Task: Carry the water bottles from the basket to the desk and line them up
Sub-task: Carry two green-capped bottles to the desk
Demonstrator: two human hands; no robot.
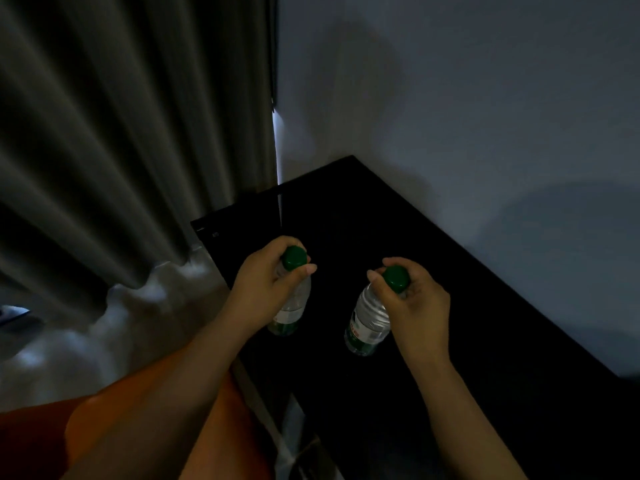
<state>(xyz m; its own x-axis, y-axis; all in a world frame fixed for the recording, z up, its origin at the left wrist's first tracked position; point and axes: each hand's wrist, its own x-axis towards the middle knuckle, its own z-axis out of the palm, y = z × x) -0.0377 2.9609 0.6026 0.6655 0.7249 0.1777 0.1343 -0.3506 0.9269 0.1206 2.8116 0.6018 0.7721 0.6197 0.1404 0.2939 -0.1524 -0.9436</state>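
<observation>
Left hand (263, 285) curls round the neck of the left bottle (294, 306); right hand (415, 306) grips the right bottle (369, 318) the same way, both over the black desk (346, 216). Green caps (294, 258) point up twd the camera, bases down: left bottle approx. upright, right one leaning, base swung left. Can't tell if bases touch the desk.

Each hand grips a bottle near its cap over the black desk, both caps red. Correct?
No. The head view shows green caps, not red, on the left bottle and right bottle. The rest holds: the left hand and right hand each grip one near its cap over the black desk.
</observation>
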